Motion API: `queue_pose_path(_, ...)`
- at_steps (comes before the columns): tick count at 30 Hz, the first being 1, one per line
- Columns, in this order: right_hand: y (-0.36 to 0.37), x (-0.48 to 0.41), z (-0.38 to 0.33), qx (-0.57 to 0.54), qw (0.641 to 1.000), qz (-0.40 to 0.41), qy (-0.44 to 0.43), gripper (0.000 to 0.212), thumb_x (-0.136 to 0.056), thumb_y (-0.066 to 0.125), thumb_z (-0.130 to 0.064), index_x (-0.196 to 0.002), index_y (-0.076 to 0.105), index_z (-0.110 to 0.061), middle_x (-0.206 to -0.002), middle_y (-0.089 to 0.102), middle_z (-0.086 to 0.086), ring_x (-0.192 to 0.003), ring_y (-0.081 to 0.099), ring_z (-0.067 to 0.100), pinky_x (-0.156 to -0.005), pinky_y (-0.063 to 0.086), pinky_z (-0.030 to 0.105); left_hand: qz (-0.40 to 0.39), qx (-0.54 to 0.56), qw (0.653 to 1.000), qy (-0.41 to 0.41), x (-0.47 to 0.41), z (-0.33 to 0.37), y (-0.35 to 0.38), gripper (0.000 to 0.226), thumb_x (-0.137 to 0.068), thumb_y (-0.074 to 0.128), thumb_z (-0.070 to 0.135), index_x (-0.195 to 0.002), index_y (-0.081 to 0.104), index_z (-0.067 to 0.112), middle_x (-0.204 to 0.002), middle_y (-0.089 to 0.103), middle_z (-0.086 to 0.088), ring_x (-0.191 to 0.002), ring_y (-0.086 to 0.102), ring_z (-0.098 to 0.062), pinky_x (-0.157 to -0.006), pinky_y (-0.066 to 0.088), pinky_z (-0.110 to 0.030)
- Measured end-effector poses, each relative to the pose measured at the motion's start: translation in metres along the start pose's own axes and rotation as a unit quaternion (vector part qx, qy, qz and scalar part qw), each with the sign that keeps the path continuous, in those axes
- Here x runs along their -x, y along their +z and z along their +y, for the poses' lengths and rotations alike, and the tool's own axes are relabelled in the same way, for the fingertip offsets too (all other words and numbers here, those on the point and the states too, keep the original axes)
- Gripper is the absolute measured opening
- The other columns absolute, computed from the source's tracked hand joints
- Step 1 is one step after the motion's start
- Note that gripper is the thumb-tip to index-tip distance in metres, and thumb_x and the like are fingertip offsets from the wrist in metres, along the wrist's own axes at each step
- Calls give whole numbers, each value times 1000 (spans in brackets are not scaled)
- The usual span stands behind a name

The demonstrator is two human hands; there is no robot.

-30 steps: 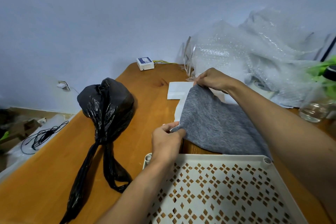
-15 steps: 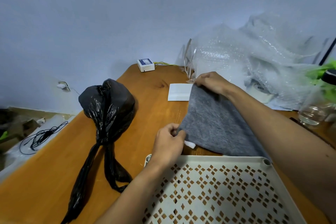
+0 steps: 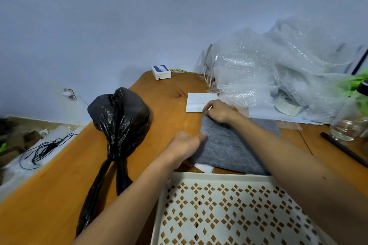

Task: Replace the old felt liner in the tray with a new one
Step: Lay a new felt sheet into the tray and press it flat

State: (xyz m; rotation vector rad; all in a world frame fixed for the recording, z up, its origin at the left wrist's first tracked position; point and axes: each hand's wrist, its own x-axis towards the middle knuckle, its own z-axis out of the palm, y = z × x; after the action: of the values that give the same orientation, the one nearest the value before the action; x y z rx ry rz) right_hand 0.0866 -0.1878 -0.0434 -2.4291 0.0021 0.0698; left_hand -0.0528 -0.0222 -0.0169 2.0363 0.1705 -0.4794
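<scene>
A grey felt liner [image 3: 225, 145] lies flat on the wooden table just beyond the cream perforated tray [image 3: 219, 176], whose floor is bare. My right hand [image 3: 219, 112] rests on the felt's far left corner, its fingers curled on the edge. At the felt's left edge my left hand [image 3: 184, 145] lies with fingers stretched out and touching the cloth, slightly blurred. A bit of white paper [image 3: 205, 168] pokes out from under the felt's near edge.
A tied black plastic bag [image 3: 119, 117] sits to the left near the table edge. Bubble wrap [image 3: 278, 69], a tape roll [image 3: 286, 103] and a glass jar [image 3: 348, 127] crowd the right. A white sheet [image 3: 196, 102] and a small white box [image 3: 161, 72] lie beyond.
The felt, held up between both hands, has come down flat on the table. My left hand has let go of its pinch and now lies stretched at the felt's edge.
</scene>
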Motion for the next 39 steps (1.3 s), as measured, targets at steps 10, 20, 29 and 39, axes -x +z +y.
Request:
queue_pose_path(10, 4, 19, -5, 151, 985, 76, -30, 40, -95, 54, -27, -132, 56, -12, -139, 51, 13, -125, 51, 32, -103, 43, 42, -23, 185, 982, -27, -36, -3, 25, 7, -91, 59, 3, -90, 56, 9, -89, 67, -12, -77, 65, -24, -62, 52, -30)
queue_pose_path(20, -20, 136, 8, 127, 987, -96, -26, 22, -97, 58, -37, -90, 57, -15, -76, 67, 6, -58, 61, 17, -57, 50, 33, -19, 248, 969, 8, -37, -3, 32, 25, -65, 43, -11, -82, 55, 2, -83, 57, -18, -73, 60, -32, -58, 44, -34)
queue_pose_path(29, 12, 165, 20, 171, 984, -5, -47, 32, -93, 59, -52, -103, 54, -22, -99, 66, 3, -91, 59, 23, -76, 47, 37, 42, -86, 988, 119, -31, 1, 29, 32, -95, 47, 19, -122, 53, 4, -122, 60, -16, -107, 62, -35, -89, 53, -41)
queue_pose_path(39, -5, 175, 32, 81, 997, -13, -6, 21, -95, 62, -32, -113, 68, -22, -112, 71, 0, -102, 64, 20, -92, 52, 39, 27, -430, 847, 312, -65, -22, 28, 60, -106, 33, 47, -158, 30, 16, -168, 21, -8, -155, 17, -25, -124, 13, -36)
